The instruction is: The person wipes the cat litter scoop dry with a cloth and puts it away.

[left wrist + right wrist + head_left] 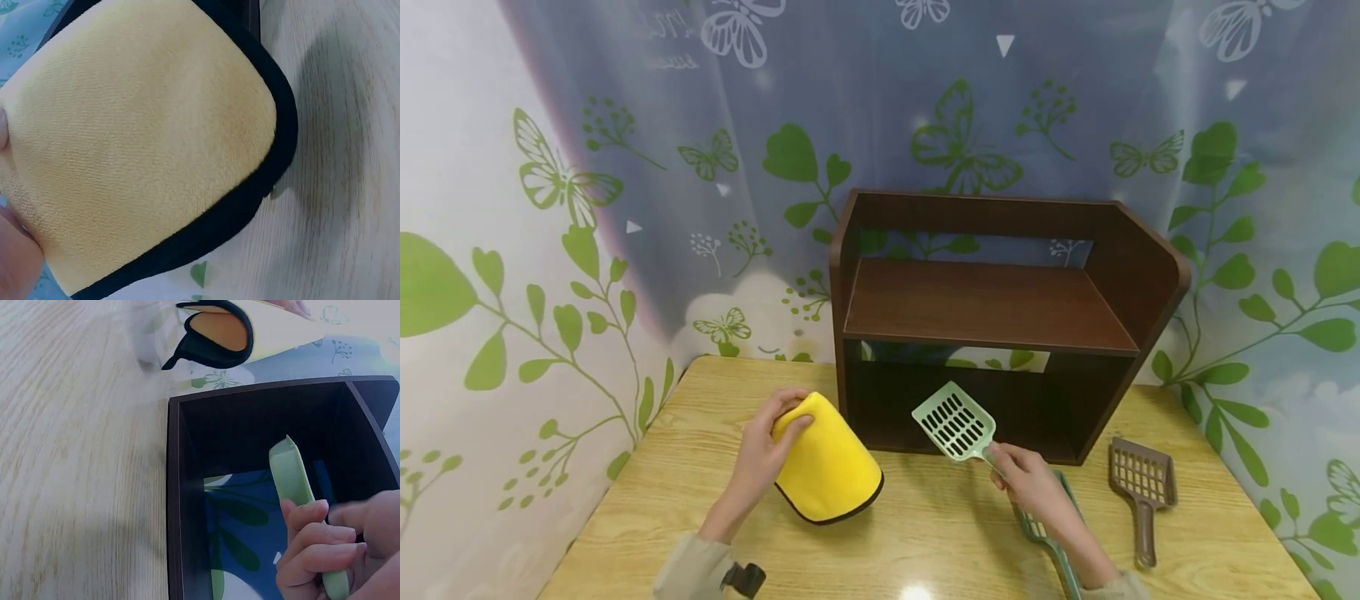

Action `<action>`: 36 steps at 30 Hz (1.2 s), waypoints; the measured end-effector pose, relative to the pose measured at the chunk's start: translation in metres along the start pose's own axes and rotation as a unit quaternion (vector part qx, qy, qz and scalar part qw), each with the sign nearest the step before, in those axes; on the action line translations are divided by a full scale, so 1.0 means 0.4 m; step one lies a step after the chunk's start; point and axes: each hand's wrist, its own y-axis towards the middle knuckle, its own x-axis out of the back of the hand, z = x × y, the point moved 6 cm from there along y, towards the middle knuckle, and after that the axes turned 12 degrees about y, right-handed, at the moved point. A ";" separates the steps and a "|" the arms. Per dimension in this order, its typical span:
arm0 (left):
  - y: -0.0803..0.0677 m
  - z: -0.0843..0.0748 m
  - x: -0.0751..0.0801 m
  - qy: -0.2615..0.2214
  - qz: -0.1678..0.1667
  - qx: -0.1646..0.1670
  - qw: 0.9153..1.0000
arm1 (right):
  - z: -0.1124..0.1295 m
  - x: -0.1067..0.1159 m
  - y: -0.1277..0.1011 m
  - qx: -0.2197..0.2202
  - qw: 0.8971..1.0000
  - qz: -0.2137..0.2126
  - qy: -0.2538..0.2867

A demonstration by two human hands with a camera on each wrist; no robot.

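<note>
My left hand pinches a folded yellow cloth with black edging, held above the table left of the shelf. In the left wrist view the cloth covers most of the picture, and only bits of the fingers show at the left. Gripped by its handle in my right hand is a light green slotted litter scoop, in front of the shelf's lower compartment. The right wrist view shows the scoop edge-on, with fingers curled round the handle.
A dark brown two-tier shelf stands at the back of the wooden table. A brown litter scoop lies at the right. Another green scoop lies partly hidden under my right forearm. A patterned curtain hangs behind.
</note>
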 end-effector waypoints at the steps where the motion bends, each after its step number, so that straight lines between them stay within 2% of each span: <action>1: 0.000 0.007 -0.004 0.005 0.002 -0.002 1.000 | 0.000 0.001 0.000 -0.007 1.000 0.003 0.017; 3: -0.003 0.029 -0.014 0.012 0.005 -0.004 1.000 | 0.000 0.003 -0.002 -0.016 0.999 0.012 0.042; 7: -0.009 0.076 -0.034 0.013 0.007 -0.015 1.000 | 0.002 0.006 -0.005 -0.018 0.998 0.045 0.050; 9: -0.009 0.085 -0.038 0.014 0.010 -0.018 1.000 | 0.000 0.006 -0.006 -0.024 0.996 0.063 0.054; 13: 0.000 0.081 -0.041 0.032 0.017 -0.020 0.999 | -0.008 0.002 -0.007 -0.046 0.991 0.101 0.074; 15: 0.009 0.069 -0.042 0.058 0.017 -0.031 0.998 | -0.011 -0.002 -0.010 -0.054 0.987 0.122 0.085; 19: 0.036 0.033 -0.049 0.134 0.016 -0.079 0.988 | -0.010 -0.014 -0.018 -0.064 0.978 0.163 0.113; 22: 0.058 -0.001 -0.067 0.193 0.017 -0.138 0.971 | -0.008 -0.023 -0.021 -0.068 0.973 0.176 0.129; 27: 0.089 -0.063 -0.105 0.268 0.017 -0.238 0.933 | -0.005 -0.041 -0.020 -0.064 0.972 0.190 0.123; 31: 0.109 -0.112 -0.131 0.315 0.017 -0.282 0.906 | -0.002 -0.062 -0.020 -0.058 0.970 0.203 0.118; 36: 0.122 -0.167 -0.174 0.378 0.014 -0.334 0.863 | 0.000 -0.086 -0.018 -0.062 0.972 0.196 0.115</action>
